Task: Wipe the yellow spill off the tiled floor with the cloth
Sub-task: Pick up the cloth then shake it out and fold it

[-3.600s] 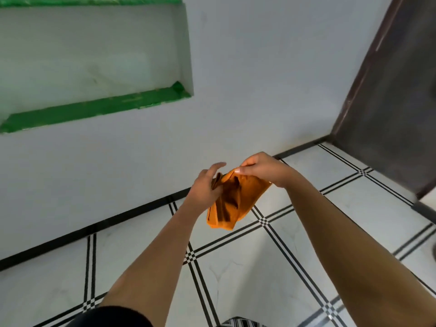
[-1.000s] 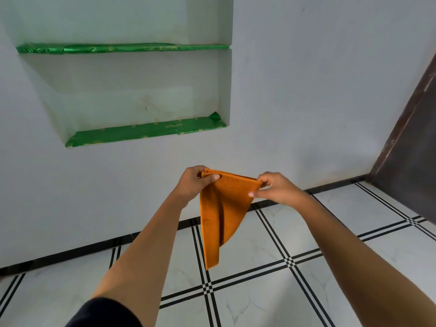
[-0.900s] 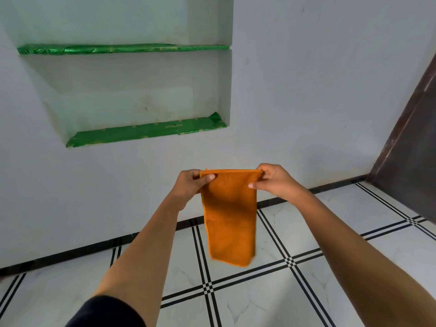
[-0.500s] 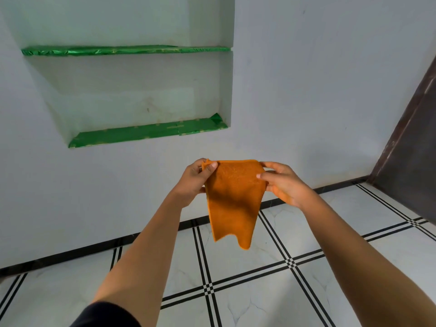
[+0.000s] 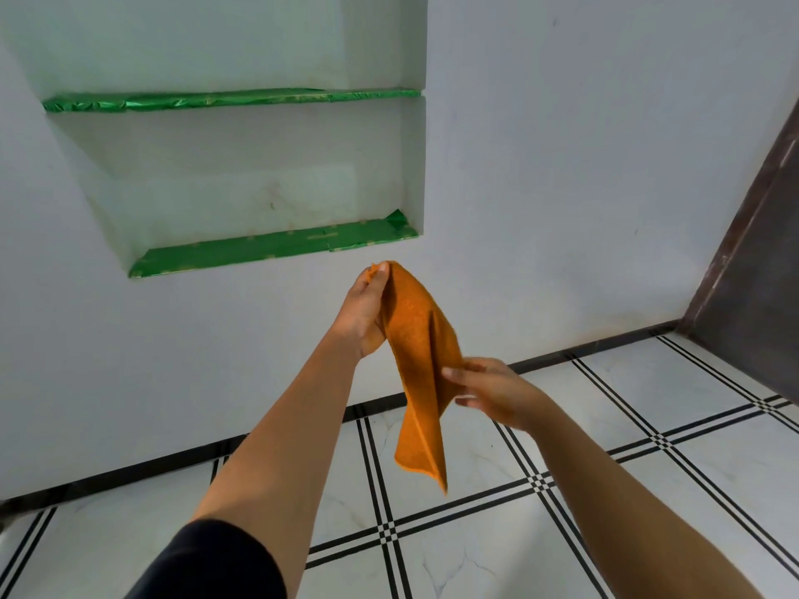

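An orange cloth (image 5: 421, 365) hangs in the air in front of me, folded lengthwise, its lower corner dangling over the tiles. My left hand (image 5: 363, 315) pinches the top corner, raised high. Lower down, my right hand (image 5: 488, 389) touches the cloth's right edge about halfway along, fingers loosely around the fold. The white tiled floor (image 5: 467, 551) with black line borders lies below. No yellow spill shows in this view.
A white wall (image 5: 562, 188) faces me, with a recessed niche holding two green-lined shelves (image 5: 276, 248). A black skirting strip (image 5: 129, 471) runs along the wall's foot. A dark brown door (image 5: 761, 287) stands at the right.
My left hand rose with the top corner. My right hand let go of the other top corner and dropped to mid-cloth, so the cloth now hangs long and narrow instead of spread.
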{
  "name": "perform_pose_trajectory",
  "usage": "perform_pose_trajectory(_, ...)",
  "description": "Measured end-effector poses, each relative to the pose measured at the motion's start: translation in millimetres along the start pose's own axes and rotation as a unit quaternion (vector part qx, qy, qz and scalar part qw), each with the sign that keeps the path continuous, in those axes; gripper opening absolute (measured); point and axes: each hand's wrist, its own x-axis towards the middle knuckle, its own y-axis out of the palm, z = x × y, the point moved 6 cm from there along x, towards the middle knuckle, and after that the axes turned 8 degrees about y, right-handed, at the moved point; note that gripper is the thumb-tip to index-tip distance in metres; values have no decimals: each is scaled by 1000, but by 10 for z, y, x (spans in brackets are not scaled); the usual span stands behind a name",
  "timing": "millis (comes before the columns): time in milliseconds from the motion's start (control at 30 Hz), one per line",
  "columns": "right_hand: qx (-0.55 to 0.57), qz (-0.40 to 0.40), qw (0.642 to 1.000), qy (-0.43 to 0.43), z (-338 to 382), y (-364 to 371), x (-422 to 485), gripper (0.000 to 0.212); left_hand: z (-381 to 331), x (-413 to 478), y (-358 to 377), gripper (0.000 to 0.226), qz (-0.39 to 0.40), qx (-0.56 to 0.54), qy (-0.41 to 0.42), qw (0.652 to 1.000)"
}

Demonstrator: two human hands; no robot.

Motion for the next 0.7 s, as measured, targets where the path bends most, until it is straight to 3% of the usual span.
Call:
perform_pose_trajectory(133, 27, 17, 999, -10, 78, 117, 22, 51, 190, 19, -345, 58, -118, -20, -65, 991)
perform_pose_trajectory(200, 55, 3, 998, -19, 240, 139, 14, 39, 276, -8, -467, 59, -133, -48, -77, 987)
perform_pose_trajectory(367, 88, -46, 995, -32, 632, 84, -49, 48, 471, -157, -444, 72, -20, -91, -112, 989)
perform_pose_trajectory(500, 110, -65, 990, -53, 854, 94, -97, 42, 633, -374, -232, 76, 87, -147, -130, 977)
perform_pose_trajectory(600, 110, -99, 988, -49, 906, 93, -109, 36, 688, -421, -191, 70, 86, -129, -98, 983)
perform_pose_trajectory(700, 109, -124, 986, -40, 903, 65, -108, 29, 587, -360, -186, 80, 78, -87, -40, 992)
